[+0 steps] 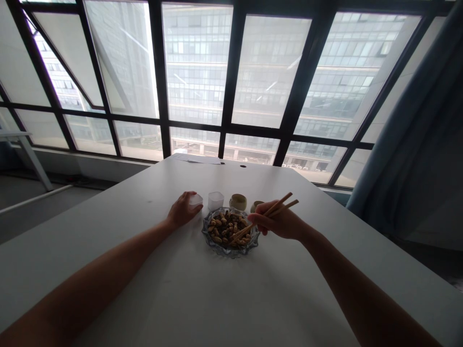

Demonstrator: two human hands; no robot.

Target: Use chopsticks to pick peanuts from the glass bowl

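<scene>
My right hand (278,221) is closed round a pair of wooden chopsticks (278,207). Their tips reach down among the nuts (220,229) in a scalloped glass bowl (231,251). The nuts look like peanuts or pistachios mixed with small dark pieces; whether the tips pinch one I cannot tell. Left of the bowl, my left hand (183,211) has its fingers round a small clear plastic cup (196,200). A second clear cup (216,200) stands just behind the bowl. To its right is a pale greenish cup (238,201), and another such cup (256,206) is partly hidden by my right hand.
The white table (231,299) runs away from me toward large windows (197,62). Papers (197,159) lie at its far end near two dark round spots. A blue curtain (401,125) hangs on the right. Another white table (32,154) stands at the far left.
</scene>
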